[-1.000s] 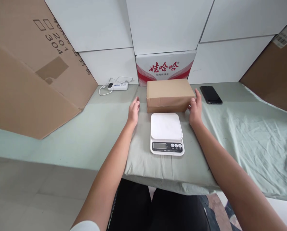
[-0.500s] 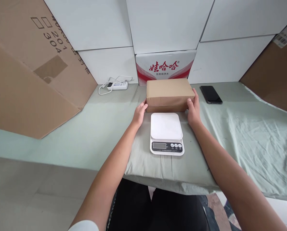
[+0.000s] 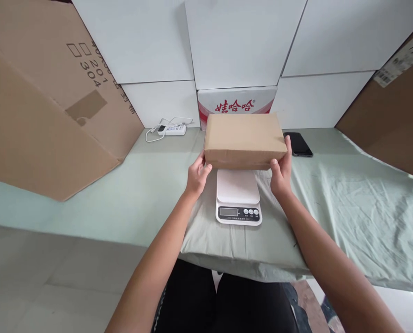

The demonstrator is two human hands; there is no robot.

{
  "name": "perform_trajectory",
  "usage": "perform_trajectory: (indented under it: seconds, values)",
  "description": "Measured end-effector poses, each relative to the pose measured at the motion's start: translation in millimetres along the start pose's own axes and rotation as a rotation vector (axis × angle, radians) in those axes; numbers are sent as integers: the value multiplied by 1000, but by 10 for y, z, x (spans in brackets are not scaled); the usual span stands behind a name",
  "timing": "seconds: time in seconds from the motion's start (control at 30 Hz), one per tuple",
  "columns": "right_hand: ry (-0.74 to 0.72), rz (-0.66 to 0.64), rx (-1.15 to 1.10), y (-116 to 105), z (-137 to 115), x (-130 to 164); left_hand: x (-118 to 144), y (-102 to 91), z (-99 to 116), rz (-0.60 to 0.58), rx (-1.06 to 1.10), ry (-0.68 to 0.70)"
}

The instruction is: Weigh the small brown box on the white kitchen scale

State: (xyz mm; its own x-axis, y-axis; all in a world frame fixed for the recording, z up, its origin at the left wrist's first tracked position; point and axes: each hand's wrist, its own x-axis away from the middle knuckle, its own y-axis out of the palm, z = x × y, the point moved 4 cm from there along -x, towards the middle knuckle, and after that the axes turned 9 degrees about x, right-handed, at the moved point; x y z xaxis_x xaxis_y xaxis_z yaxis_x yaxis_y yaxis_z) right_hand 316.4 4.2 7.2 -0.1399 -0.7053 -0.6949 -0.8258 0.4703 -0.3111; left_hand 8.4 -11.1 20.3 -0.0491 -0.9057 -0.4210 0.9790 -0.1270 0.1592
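Observation:
Between my two hands is a closed brown cardboard box (image 3: 244,134), raised off the cloth and overlapping the far edge of the scale from this view. My left hand (image 3: 197,175) grips its left end, thumb at the near lower corner and fingers partly hidden behind. At the right end my right hand (image 3: 282,171) clasps it, thumb on the near face and fingers along the side. Below and nearer to me lies a white digital kitchen scale (image 3: 238,199), with a small display and several buttons on its front. The display looks blank.
A power strip (image 3: 172,130) with a white cable lies at the back left. Behind the box's right end rests a black phone (image 3: 298,144). Large cartons stand at left (image 3: 88,115) and right (image 3: 393,106). A printed white-and-red carton (image 3: 237,99) and white panels close off the back.
Both hands have lifted the cardboard box off the cloth and brought it toward me, so it now overlaps the scale's far edge. The camera view has shifted slightly.

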Motion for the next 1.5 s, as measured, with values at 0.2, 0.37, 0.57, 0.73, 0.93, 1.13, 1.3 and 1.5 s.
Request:
perform_trajectory:
  seconds: [0.2,0.37,0.57,0.73,0.93,1.13,1.3,1.5]
  values:
    - [1,-40,10,-293,-180,394,467,2,179,-23,-3,16]
    - [44,27,7,-437,-316,663,775,42,196,-15,22,-2]
    - [61,56,29,-426,-439,673,927,54,212,27,29,-60]
    - [82,55,58,-431,-519,645,916,56,215,23,32,-81]
    - [47,79,62,-431,-569,644,920,54,230,9,20,-69]
    - [47,98,112,-451,-514,663,932,41,203,3,-6,-52]
    - [45,210,59,-520,-438,643,916,-162,259,247,-74,113]
    - [127,306,-72,-568,-355,591,882,-278,300,377,-44,109]
